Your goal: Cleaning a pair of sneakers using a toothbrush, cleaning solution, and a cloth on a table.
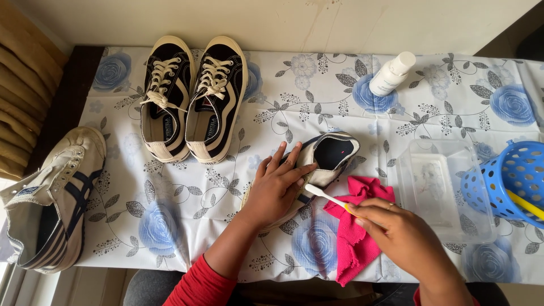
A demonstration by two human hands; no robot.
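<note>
My left hand (276,186) lies flat on top of a white sneaker (331,156) with a dark inside, pressing it onto the flowered tablecloth (317,96). My right hand (396,229) grips a toothbrush (324,194) with a white and yellow handle. Its head touches the sneaker's side just below my left fingers. A pink cloth (354,238) lies crumpled under my right hand, beside the shoe.
A pair of black and white laced sneakers (192,96) stands at the back left. A white sneaker with dark stripes (54,198) hangs over the table's left edge. A white bottle (392,73) lies at the back. A clear plastic tub (439,190) and a blue perforated basket (513,181) sit right.
</note>
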